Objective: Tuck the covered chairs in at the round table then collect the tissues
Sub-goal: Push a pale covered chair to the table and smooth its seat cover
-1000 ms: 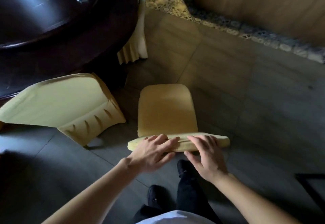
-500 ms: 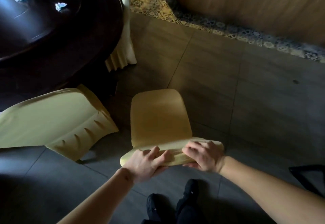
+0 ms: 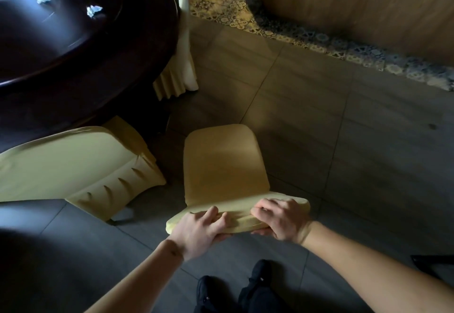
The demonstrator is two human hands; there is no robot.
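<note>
Covered chair (image 3: pixel 222 165) stands apart from the round table (image 3: pixel 103 62); left hand (image 3: pixel 199 233) and right hand (image 3: pixel 282 218) curl fingers around its backrest top.

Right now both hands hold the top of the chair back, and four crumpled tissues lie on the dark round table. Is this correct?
Not quite. The head view shows three tissues on the round table, not four. The rest holds: the left hand and the right hand both grip the top of the chair back.

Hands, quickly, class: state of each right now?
Left hand: grips the top edge of the covered chair's backrest.
Right hand: grips the same edge.
</note>
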